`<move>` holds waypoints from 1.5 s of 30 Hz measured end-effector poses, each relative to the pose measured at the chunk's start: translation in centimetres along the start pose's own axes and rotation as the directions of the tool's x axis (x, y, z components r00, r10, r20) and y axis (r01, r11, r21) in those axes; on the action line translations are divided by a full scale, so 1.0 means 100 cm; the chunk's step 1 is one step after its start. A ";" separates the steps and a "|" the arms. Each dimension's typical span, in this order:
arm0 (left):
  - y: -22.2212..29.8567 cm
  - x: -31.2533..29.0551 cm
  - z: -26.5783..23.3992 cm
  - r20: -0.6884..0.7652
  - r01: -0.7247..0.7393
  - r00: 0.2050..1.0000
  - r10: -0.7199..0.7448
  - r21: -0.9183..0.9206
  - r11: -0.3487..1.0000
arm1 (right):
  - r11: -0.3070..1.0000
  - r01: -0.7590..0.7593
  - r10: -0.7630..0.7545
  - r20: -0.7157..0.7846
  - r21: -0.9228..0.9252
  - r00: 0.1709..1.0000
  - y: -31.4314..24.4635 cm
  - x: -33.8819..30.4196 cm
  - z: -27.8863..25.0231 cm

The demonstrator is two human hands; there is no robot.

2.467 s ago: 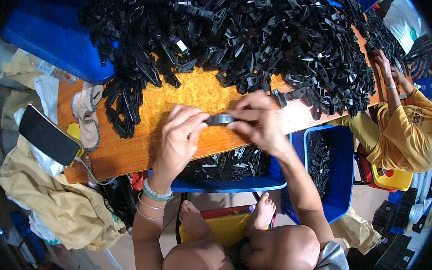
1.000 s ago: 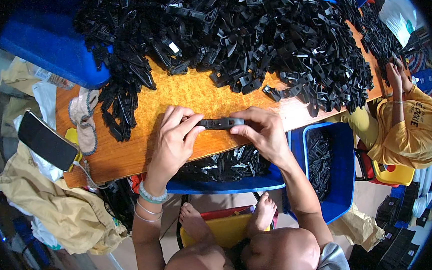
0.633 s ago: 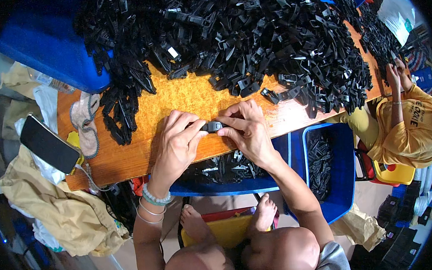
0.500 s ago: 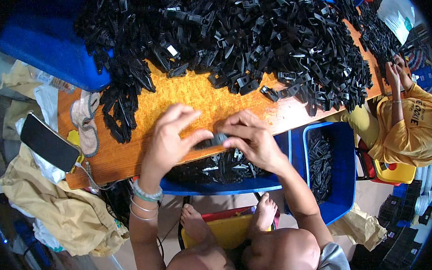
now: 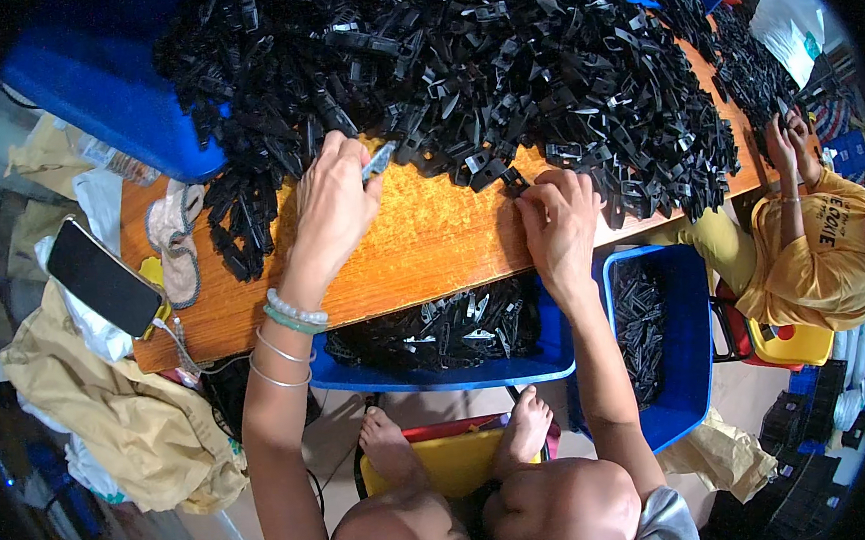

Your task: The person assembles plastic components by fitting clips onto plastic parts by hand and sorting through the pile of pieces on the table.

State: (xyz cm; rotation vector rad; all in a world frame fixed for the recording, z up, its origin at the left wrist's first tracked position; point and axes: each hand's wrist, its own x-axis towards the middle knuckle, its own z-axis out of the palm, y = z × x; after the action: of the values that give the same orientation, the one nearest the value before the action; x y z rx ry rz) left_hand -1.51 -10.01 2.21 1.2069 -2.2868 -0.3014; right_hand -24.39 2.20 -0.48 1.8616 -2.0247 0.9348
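A large heap of black plastic clips (image 5: 459, 77) covers the far part of the wooden table (image 5: 419, 226). My left hand (image 5: 332, 197) is at the heap's near left edge, its fingers closed on a black clip (image 5: 330, 117). Beside its thumb a shiny grey-blue piece (image 5: 378, 161) shows; whether the thumb holds it I cannot tell. My right hand (image 5: 561, 221) rests farther right with bent fingers, the thumb and index finger at a small black clip (image 5: 515, 181) at the heap's edge. The fingertips partly hide what they grip.
Below the table edge stands a blue bin (image 5: 440, 378) of black clips, with another blue bin (image 5: 694, 352) to its right. A phone (image 5: 102, 278) and a cloth strap (image 5: 172, 238) lie at left. A co-worker in a yellow shirt (image 5: 813, 253) sits at right.
My hands were together over the table's near edge around a small dark part. They have parted and moved forward to the heap; that part no longer shows between them.
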 end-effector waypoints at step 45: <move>-0.067 -0.092 -0.064 -0.577 0.309 0.806 -0.132 0.219 0.926 | 0.577 -0.344 -0.354 0.606 0.741 0.712 -0.031 -0.001 -0.044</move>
State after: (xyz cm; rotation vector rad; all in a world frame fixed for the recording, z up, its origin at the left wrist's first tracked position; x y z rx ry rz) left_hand 10.90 -6.01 1.48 1.4879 -1.7156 0.3079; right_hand -22.46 4.93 3.80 3.1760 -2.0822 1.5358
